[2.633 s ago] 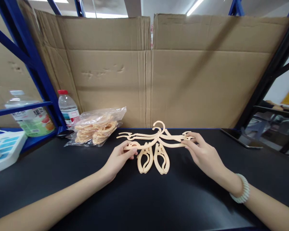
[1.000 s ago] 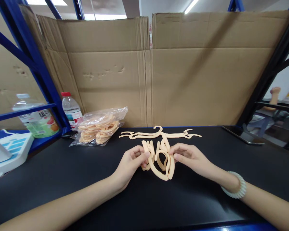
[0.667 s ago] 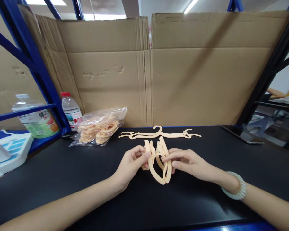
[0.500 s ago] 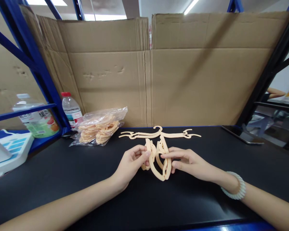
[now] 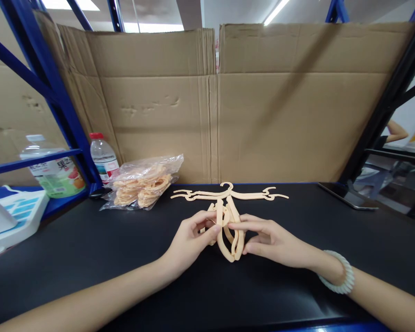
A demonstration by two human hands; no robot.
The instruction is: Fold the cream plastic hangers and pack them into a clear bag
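Note:
Between my hands is a beige folding clothes hanger (image 5: 225, 247), its curved arms folded together above the black tabletop. My left hand (image 5: 193, 235) pinches its left side between thumb and fingers. My right hand (image 5: 268, 237) grips the right side, with the index finger laid across the front. Parts of the hanger are hidden behind my fingers. Just beyond it, an unfolded beige hanger (image 5: 247, 196) lies flat, hook pointing away from me and arms spread to both sides.
A clear plastic bag (image 5: 143, 182) of beige hanger parts lies at the back left. Beside it stand a red-capped bottle (image 5: 103, 157) and a larger juice bottle (image 5: 57, 170). A tablet-like dark device (image 5: 347, 195) rests at the back right. Cardboard (image 5: 297, 115) walls off the rear.
The folded hanger has turned slightly and its upper ends have come closer together. My left hand has shifted a little to the right with it. The unfolded hanger stays in place.

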